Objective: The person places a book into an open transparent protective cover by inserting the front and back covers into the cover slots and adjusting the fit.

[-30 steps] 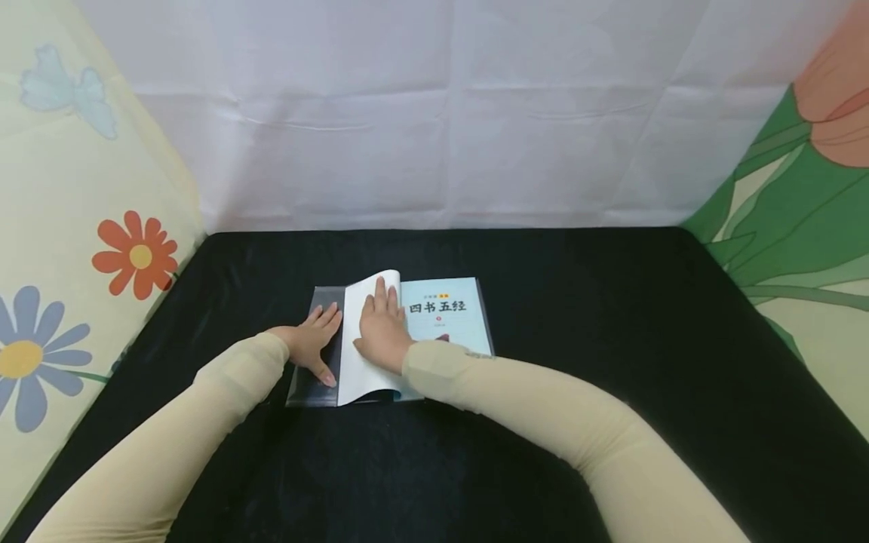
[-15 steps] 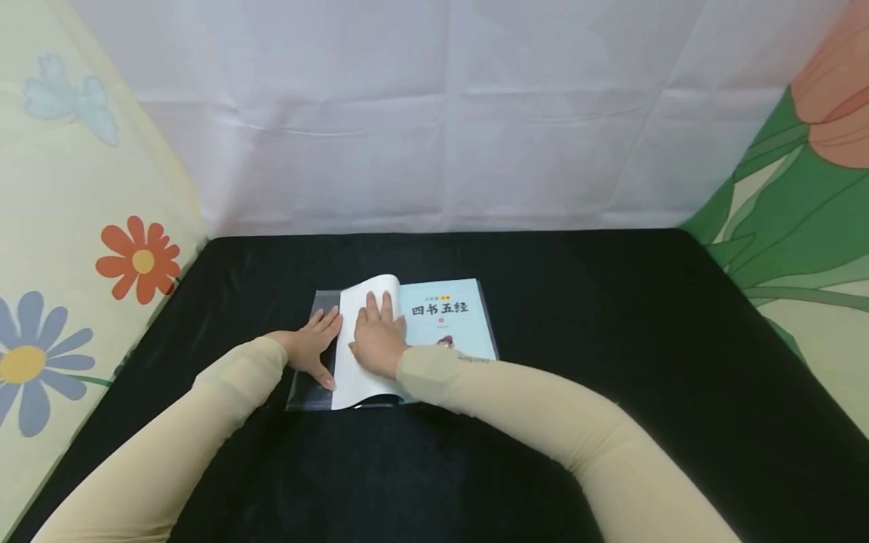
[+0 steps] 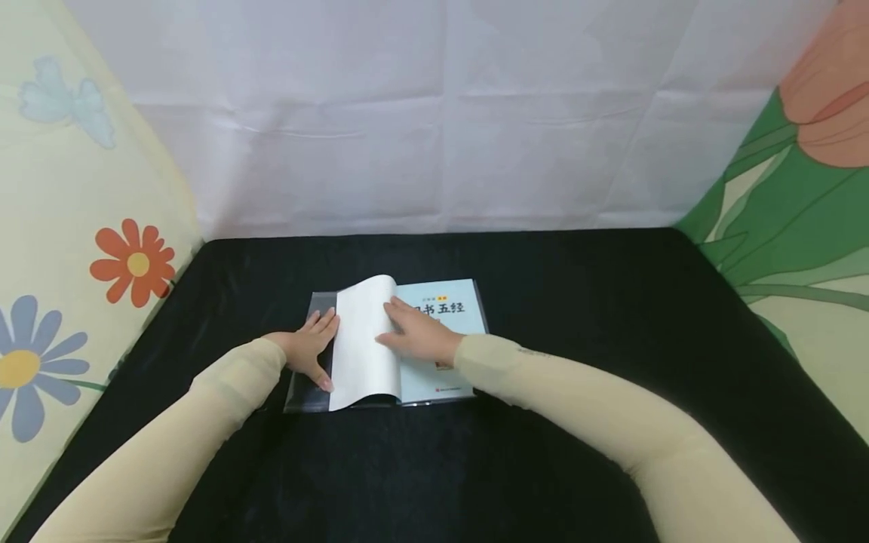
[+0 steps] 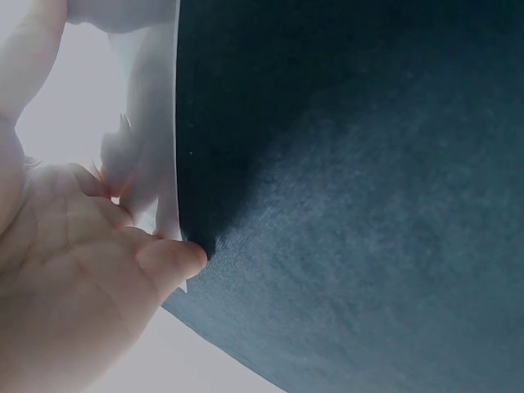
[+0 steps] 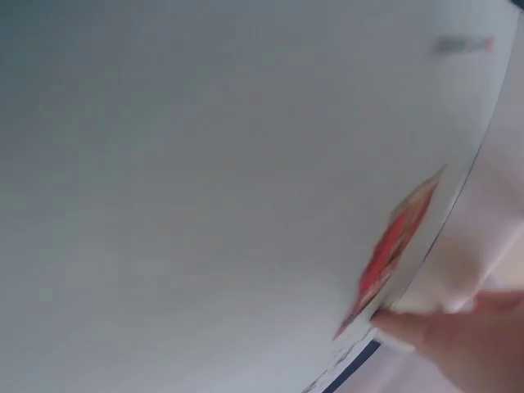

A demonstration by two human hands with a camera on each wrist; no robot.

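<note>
A light blue book page (image 3: 434, 383) with dark printed characters lies at the middle of the table in the head view. Its white leaf (image 3: 360, 351) is turned to the left and bulges near the spine. Under that leaf's left side shows a clear plastic book cover (image 3: 302, 398). Spread fingers of my left hand (image 3: 308, 351) rest on the plastic beside the white leaf's edge. My right hand (image 3: 422, 333) lies over the blue page, fingers extended to the fold; whether they press is unclear. In the right wrist view, the fingers (image 5: 458, 340) are blurred near a red picture.
Black cloth (image 3: 597, 324) covers the table around the book. A white sheet (image 3: 434, 136) hangs behind it. Flower-printed panels (image 3: 54, 226) stand at the left and right sides.
My right hand has moved right, from the white leaf to the fold and the blue page. The white leaf reaches a little farther left. My left hand has stayed nearly still.
</note>
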